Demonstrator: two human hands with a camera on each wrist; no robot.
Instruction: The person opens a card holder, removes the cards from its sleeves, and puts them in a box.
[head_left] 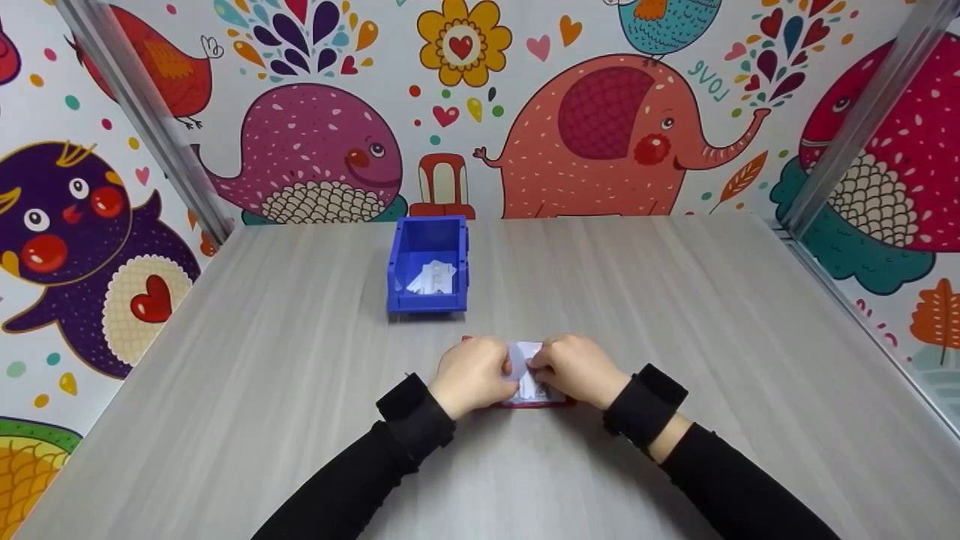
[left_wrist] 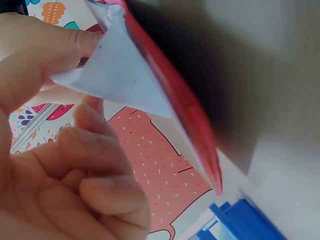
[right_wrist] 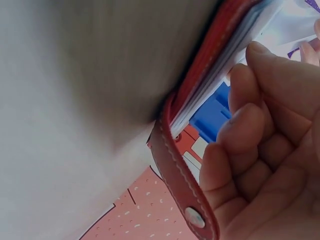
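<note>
A red card holder (left_wrist: 182,102) with a stitched snap strap (right_wrist: 176,172) lies open under both hands in the middle of the table. My left hand (head_left: 474,375) pinches the lifted corner of a whitish sleeve (left_wrist: 125,75) between thumb and finger. Facing it, my right hand (head_left: 577,369) has its thumb and forefinger together at the inner pages (right_wrist: 215,87), seeming to pinch a white card (head_left: 527,384). Its fingers hide most of that card. The right hand's other fingers are curled beside the page edges.
Beyond the hands stands a blue bin (head_left: 427,303) with several white cards (head_left: 435,278) inside. Patterned panels (head_left: 600,150) close off the table (head_left: 262,360) at the back and sides, with metal posts (head_left: 142,112) at the corners.
</note>
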